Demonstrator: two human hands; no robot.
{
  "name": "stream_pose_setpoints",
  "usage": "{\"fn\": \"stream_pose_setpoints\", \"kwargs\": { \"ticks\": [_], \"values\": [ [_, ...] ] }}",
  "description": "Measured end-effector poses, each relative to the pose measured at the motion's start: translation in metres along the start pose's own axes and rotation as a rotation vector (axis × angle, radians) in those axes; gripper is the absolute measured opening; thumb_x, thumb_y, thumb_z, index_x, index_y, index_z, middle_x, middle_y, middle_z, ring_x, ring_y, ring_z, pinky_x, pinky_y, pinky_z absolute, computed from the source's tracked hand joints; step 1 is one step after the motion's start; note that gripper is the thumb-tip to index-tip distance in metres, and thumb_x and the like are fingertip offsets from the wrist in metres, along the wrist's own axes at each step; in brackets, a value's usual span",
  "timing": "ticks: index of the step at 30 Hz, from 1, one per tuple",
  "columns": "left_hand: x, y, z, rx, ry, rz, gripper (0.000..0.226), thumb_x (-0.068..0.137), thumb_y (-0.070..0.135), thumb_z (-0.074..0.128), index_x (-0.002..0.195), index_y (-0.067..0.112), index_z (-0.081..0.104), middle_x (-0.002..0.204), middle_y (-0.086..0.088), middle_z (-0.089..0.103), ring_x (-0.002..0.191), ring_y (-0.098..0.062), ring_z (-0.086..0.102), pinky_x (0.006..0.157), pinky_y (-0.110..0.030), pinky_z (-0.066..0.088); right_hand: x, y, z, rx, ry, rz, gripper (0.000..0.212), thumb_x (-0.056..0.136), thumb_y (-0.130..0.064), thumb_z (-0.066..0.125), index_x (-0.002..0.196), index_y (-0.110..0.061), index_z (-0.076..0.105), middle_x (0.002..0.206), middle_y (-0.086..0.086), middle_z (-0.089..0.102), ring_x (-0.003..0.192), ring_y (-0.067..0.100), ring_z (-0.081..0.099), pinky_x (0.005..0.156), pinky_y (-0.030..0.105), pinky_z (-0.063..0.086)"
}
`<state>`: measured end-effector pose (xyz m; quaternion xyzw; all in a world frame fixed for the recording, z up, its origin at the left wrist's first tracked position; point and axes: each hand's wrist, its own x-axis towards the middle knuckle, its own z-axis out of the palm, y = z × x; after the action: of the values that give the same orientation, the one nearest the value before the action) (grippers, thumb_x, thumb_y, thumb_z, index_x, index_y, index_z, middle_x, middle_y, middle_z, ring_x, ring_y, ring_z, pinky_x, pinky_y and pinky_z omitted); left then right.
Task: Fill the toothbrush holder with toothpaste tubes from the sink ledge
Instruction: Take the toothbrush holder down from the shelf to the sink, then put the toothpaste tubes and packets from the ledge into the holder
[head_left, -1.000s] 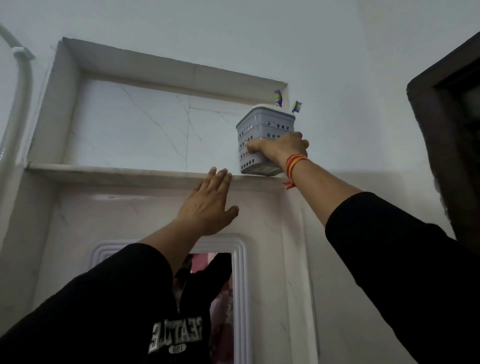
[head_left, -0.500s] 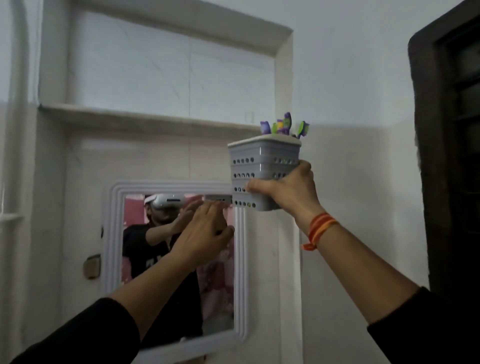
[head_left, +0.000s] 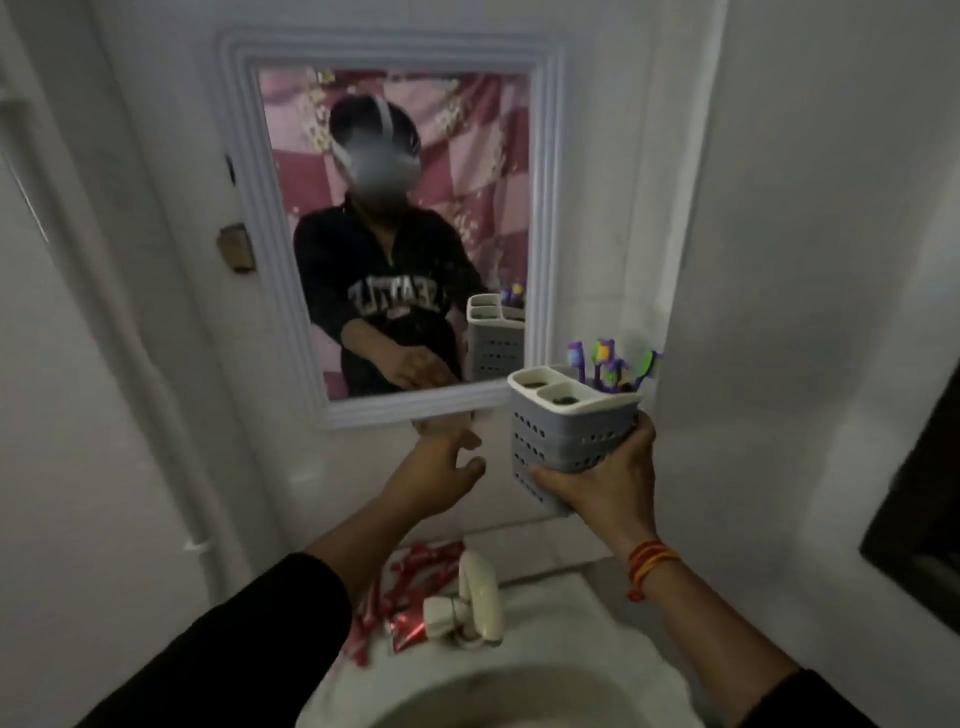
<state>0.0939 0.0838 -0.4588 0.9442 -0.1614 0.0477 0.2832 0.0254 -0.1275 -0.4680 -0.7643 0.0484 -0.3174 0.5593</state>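
Right hand clasps the perforated grey plastic toothbrush holder upright above red toothpaste tubes, ready for filling; left hand open, empty.

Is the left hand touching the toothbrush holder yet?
Apart. The head view shows the left hand open beside the toothbrush holder, with bare wall visible between them; only the right hand grips it.

The holder sat in the right hand, above the sink, with toothbrushes in its back compartment. The left hand hung just left of it, below the mirror. Toothpaste tubes lay on the ledge left of the tap.
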Motion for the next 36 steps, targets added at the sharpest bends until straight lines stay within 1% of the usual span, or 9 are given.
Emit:
{"fn": "stream_pose_setpoints", "kwargs": {
  "ticks": [8, 16, 18, 20, 22, 25, 28, 31, 36],
  "values": [
    [0.016, -0.055, 0.077, 0.158, -0.312, -0.2, 0.027, 0.08, 0.011, 0.07, 0.105, 0.012, 0.081, 0.111, -0.005, 0.078, 0.105, -0.021, 0.072, 0.086, -0.016, 0.043, -0.073, 0.133, 0.027, -0.078, -0.113, 0.148, 0.133, 0.032, -0.033, 0.1, 0.144, -0.013, 0.032, 0.133, 0.003, 0.051, 0.122, 0.024, 0.057, 0.098, 0.031, 0.048],
    [0.043, -0.096, 0.137, 0.231, -0.507, -0.345, 0.031, 0.086, 0.031, 0.07, 0.106, 0.009, 0.077, 0.111, -0.014, 0.074, 0.104, -0.031, 0.069, 0.091, -0.036, 0.055, -0.116, 0.194, 0.032, -0.062, -0.187, 0.283, 0.14, 0.024, -0.037, 0.104, 0.141, -0.014, 0.032, 0.132, 0.002, 0.046, 0.122, 0.024, 0.055, 0.095, 0.031, 0.05],
    [0.046, -0.094, 0.145, 0.281, -0.501, -0.325, 0.035, 0.084, 0.03, 0.07, 0.109, 0.006, 0.074, 0.114, -0.018, 0.07, 0.106, -0.035, 0.067, 0.092, -0.041, 0.055, -0.124, 0.199, 0.031, -0.015, -0.208, 0.31, 0.14, 0.025, -0.033, 0.105, 0.142, -0.01, 0.031, 0.134, 0.006, 0.048, 0.123, 0.011, 0.054, 0.096, 0.018, 0.048],
    [0.048, -0.091, 0.149, 0.353, -0.476, -0.303, 0.034, 0.086, 0.025, 0.07, 0.114, 0.005, 0.069, 0.119, -0.019, 0.064, 0.109, -0.037, 0.065, 0.091, -0.041, 0.055, -0.13, 0.201, 0.03, 0.04, -0.233, 0.309, 0.138, 0.026, -0.024, 0.102, 0.14, 0.003, 0.029, 0.13, 0.001, 0.047, 0.12, -0.016, 0.049, 0.094, 0.002, 0.042],
    [0.05, -0.092, 0.153, 0.434, -0.459, -0.286, 0.036, 0.087, 0.019, 0.07, 0.12, 0.006, 0.063, 0.124, -0.018, 0.059, 0.112, -0.036, 0.063, 0.089, -0.04, 0.053, -0.136, 0.203, 0.029, 0.05, -0.255, 0.297, 0.135, 0.028, -0.024, 0.1, 0.138, 0.009, 0.03, 0.129, -0.002, 0.043, 0.12, -0.026, 0.041, 0.094, -0.002, 0.038],
    [0.05, -0.097, 0.158, 0.497, -0.464, -0.292, 0.041, 0.085, 0.013, 0.07, 0.125, 0.008, 0.061, 0.129, -0.016, 0.057, 0.116, -0.034, 0.062, 0.089, -0.04, 0.052, -0.139, 0.209, 0.027, -0.013, -0.257, 0.297, 0.14, 0.03, -0.042, 0.097, 0.141, 0.008, 0.028, 0.133, 0.007, 0.035, 0.121, -0.006, 0.042, 0.103, 0.001, 0.033],
    [0.05, -0.095, 0.157, 0.524, -0.479, -0.262, 0.038, 0.081, 0.02, 0.074, 0.117, 0.01, 0.065, 0.123, -0.014, 0.061, 0.108, -0.033, 0.065, 0.081, -0.038, 0.052, -0.142, 0.217, 0.029, -0.079, -0.264, 0.285, 0.142, 0.033, -0.057, 0.092, 0.143, 0.006, 0.028, 0.13, -0.002, 0.029, 0.122, 0.008, 0.036, 0.107, 0.014, 0.034],
    [0.055, -0.085, 0.153, 0.514, -0.475, -0.195, 0.042, 0.076, 0.038, 0.078, 0.108, 0.014, 0.068, 0.111, -0.011, 0.065, 0.097, -0.03, 0.067, 0.074, -0.034, 0.05, -0.144, 0.217, 0.032, -0.13, -0.273, 0.269, 0.144, 0.034, -0.057, 0.093, 0.144, 0.008, 0.028, 0.132, 0.005, 0.031, 0.125, 0.012, 0.033, 0.11, 0.009, 0.027],
    [0.069, -0.058, 0.132, 0.365, -0.431, -0.042, 0.038, 0.086, 0.047, 0.064, 0.114, 0.023, 0.069, 0.104, -0.005, 0.064, 0.096, -0.026, 0.064, 0.075, -0.033, 0.048, -0.15, 0.215, 0.035, -0.213, -0.282, 0.254, 0.143, 0.036, -0.068, 0.085, 0.148, -0.007, 0.021, 0.135, 0.006, 0.03, 0.128, 0.022, 0.032, 0.111, 0.035, 0.031]
  ]
}}
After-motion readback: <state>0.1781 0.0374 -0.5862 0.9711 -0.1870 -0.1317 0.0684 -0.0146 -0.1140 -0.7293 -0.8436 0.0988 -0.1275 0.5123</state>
